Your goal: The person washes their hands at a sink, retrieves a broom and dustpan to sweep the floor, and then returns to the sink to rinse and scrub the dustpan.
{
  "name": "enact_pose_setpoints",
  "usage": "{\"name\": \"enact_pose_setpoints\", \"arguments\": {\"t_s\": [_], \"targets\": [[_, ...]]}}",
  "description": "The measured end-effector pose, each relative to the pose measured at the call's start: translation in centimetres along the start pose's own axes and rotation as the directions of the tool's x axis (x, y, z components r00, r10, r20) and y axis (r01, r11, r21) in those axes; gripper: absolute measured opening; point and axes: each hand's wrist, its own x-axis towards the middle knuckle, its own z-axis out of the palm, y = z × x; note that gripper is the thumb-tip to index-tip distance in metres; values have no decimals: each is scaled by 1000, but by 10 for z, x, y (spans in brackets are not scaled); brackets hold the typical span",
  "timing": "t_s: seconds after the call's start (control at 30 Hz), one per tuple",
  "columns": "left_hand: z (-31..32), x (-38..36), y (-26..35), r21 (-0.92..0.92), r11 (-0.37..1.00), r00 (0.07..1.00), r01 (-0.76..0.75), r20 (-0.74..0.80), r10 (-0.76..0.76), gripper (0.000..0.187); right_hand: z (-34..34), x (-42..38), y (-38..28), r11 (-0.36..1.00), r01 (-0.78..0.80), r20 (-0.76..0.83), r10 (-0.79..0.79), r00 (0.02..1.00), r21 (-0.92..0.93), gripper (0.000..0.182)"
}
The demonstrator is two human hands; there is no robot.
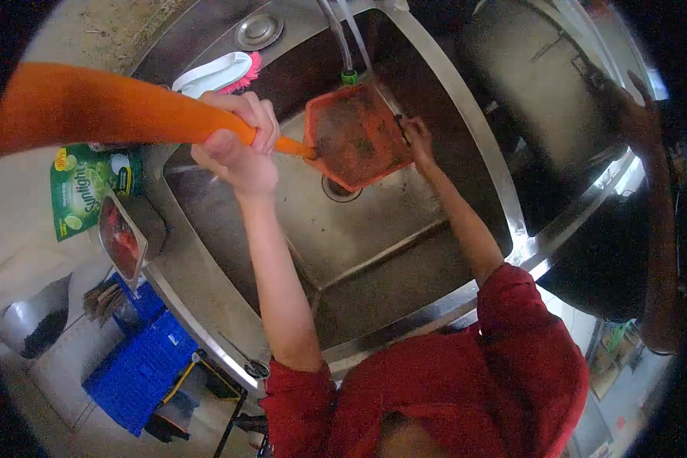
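My left hand (244, 141) is wrapped round a long orange handle (130, 107) that reaches from the upper left down to a red-orange, dirt-speckled plastic scoop (351, 133). The scoop is held over the drain (341, 188) of a steel sink (389, 221). At the right edge of the scoop, my right hand (417, 141) is closed round the dark end of a thin pale rod or hose (382, 91). Its far end runs up out of view. Behind the scoop hangs a tap pipe with a green tip (349, 77).
A white brush with pink bristles (221, 72) lies on the sink's back left rim. Left of the sink are a green Sunlight pouch (91, 191) and a metal tray (122, 237). A large round pan (549, 99) stands on the right. Blue crates (145, 366) are at lower left.
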Motion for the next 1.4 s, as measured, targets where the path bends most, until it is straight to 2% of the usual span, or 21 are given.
{"name": "enact_pose_setpoints", "arguments": {"t_s": [0.03, 0.07, 0.1, 0.23, 0.3, 0.33, 0.4, 0.43, 0.5, 0.53, 0.6, 0.63, 0.7, 0.73, 0.83, 0.9, 1.0, 1.13, 1.2, 1.3, 1.4], "targets": [[0, 0, 0, 65, 998, 1000, 13, -3, -13, 53, -5, 1, 18, 1000, -2, 1, 2, 1000, 0, 43], [0, 0, 0, 65, 998, 1000, 13, -3, -13, 53, -9, 2, 34, 882, 214, 62, -207, 976, -420, 44], [0, 0, 0, 50, 998, 1000, 26, -9, -26, 53, -8, 2, 38, 556, 386, 203, -362, 910, -736, 45], [1, -1, 0, 57, 997, 998, 43, -37, -41, 53, 6, 6, 45, 391, 306, 264, -157, 952, -868, 42], [0, 0, -2, 59, 997, 999, 40, -30, -38, 54, 25, 4, 50, 852, 277, 38, -291, 956, -443, 42], [0, 0, -2, 58, 998, 999, 33, -25, -32, 54, 25, 6, 57, 855, 272, 34, -287, 957, -442, 42], [1, 0, -2, 61, 998, 999, 35, -28, -33, 54, 29, 12, 67, 188, 455, 302, -526, 795, -871, 43], [1, -1, -2, 64, 997, 999, 33, -37, -31, 54, 30, 14, 56, 188, 456, 304, -523, 796, -870, 43], [-3, -2, -3, 3, 1000, 999, 18, -37, -18, 55, 29, 19, 37, 354, 112, 78, -109, 991, -929, 45], [-3, -1, -4, -63, 998, 999, 0, -32, -2, 55, 28, 20, 44, 354, 110, 77, -106, 991, -929, 45], [-1, 0, -2, -10, 1000, 999, 17, -30, -17, 55, 19, 27, 66, -6, 407, 396, -246, 885, -913, 47], [-1, 0, -2, 48, 998, 999, 35, -27, -34, 55, 18, 30, 61, -10, 409, 399, -245, 884, -912, 47], [0, -1, -4, 38, 999, 999, 21, -25, -20, 54, 19, 31, 56, 223, 160, 109, -225, 968, -962, 50], [0, 0, -4, 24, 1000, 1000, 7, -9, -7, 54, 16, 23, 65, 234, 156, 103, -223, 969, -960, 50], [-5, 0, -4, 9, 1000, 1000, 10, 3, -10, 54, 5, -3, 68, 79, 183, 180, -41, 983, -980, 50], [-3, 1, -4, -35, 999, 1000, 9, 0, -9, 54, 11, 1, 39, 194, 415, 295, -449, 843, -889, 51], [-1, -1, -7, -84, 996, 1000, -2, -14, 1, 52, 18, 63, 53, 64, 364, 311, -397, 863, -929, 54], [-2, 4, -8, -175, 983, 997, -52, 51, 61, 44, 1, 15, 41, 47, 360, 312, -401, 861, -932, 56], [1, 0, -7, -144, 989, 1000, -28, 4, 29, 43, -32, -25, 48, 16, 294, 291, -119, 949, -956, 57], [-1, 0, -5, -63, 998, 1000, 23, -13, -24, 46, -49, -47, 50, 88, 291, 290, -18, 957, -953, 56], [-2, 2, -10, -102, 994, 999, 26, 37, -22, 46, -31, 8, 53, 122, 287, 269, -150, 951, -950, 53]]}}
